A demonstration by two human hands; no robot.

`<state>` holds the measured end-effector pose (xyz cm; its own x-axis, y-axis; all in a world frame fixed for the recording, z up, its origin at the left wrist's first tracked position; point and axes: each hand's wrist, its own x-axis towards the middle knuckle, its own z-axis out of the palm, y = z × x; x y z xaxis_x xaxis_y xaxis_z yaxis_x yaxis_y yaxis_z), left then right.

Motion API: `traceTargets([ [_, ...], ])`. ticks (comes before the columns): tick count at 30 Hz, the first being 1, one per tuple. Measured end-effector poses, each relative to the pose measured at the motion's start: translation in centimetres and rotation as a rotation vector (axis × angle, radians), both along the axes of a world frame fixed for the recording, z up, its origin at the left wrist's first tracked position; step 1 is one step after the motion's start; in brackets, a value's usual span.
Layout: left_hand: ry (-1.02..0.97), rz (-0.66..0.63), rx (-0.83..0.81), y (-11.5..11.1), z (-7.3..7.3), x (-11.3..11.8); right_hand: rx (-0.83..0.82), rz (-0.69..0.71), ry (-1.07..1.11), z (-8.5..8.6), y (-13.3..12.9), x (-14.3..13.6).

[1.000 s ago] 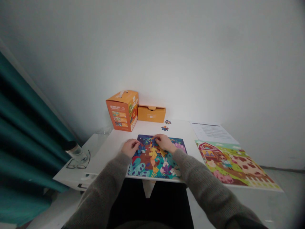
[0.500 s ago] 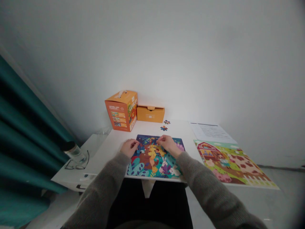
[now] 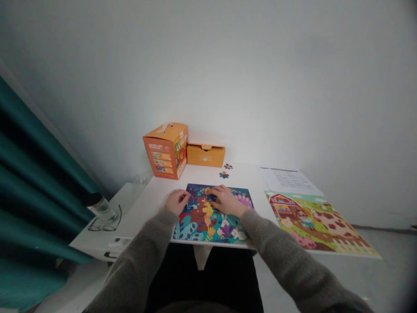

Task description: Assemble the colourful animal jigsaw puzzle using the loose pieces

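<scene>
A colourful jigsaw puzzle [image 3: 198, 224] with rabbits, leaves and dark blue night scenery lies flat on the white table in front of me. My left hand [image 3: 177, 201] rests at its upper left edge, thumb and fingers pinched together; whatever may be between them is too small to make out. Over the puzzle's upper middle lies my right hand [image 3: 225, 201], palm down, with the thumb apart from the stretched fingers, covering part of the picture. Two loose clusters sit beyond the puzzle: a nearer puzzle piece [image 3: 224, 174] and a farther puzzle piece [image 3: 228, 166].
An orange puzzle box [image 3: 161, 158] and a low orange carton [image 3: 206, 155] stand against the wall. To the right lie a farm picture [image 3: 312, 221] and a printed sheet [image 3: 289, 180]. A lidded bottle [image 3: 103, 210] and eyeglasses [image 3: 109, 228] are on a lower surface at left.
My right hand has shifted slightly left and lowered onto the puzzle, its fingers going from a pinch to spread. The left hand stays about where it was.
</scene>
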<state>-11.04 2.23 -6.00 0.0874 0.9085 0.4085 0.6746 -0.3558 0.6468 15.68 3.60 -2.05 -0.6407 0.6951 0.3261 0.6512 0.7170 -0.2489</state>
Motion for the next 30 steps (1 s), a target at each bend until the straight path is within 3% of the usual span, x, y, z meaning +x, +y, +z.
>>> traceTargets([
  [5,0.129,-0.133,0.095,-0.7,0.4,0.6,-0.025,0.025,-0.029,-0.8,0.6,-0.3],
  [9,0.266,-0.281,0.046,-1.3,0.4,1.2,-0.014,0.021,-0.049,-0.7,0.7,-0.7],
  [17,0.395,-0.27,0.014,-1.8,1.2,1.7,0.005,0.042,-0.055,-0.7,0.8,-1.3],
  [24,0.531,-0.291,0.012,-1.9,2.4,2.0,-0.01,-0.092,-0.04,0.3,0.6,1.9],
  [30,0.655,-0.254,0.069,-1.5,2.9,3.4,-0.022,-0.046,-0.05,0.2,-0.9,3.1],
])
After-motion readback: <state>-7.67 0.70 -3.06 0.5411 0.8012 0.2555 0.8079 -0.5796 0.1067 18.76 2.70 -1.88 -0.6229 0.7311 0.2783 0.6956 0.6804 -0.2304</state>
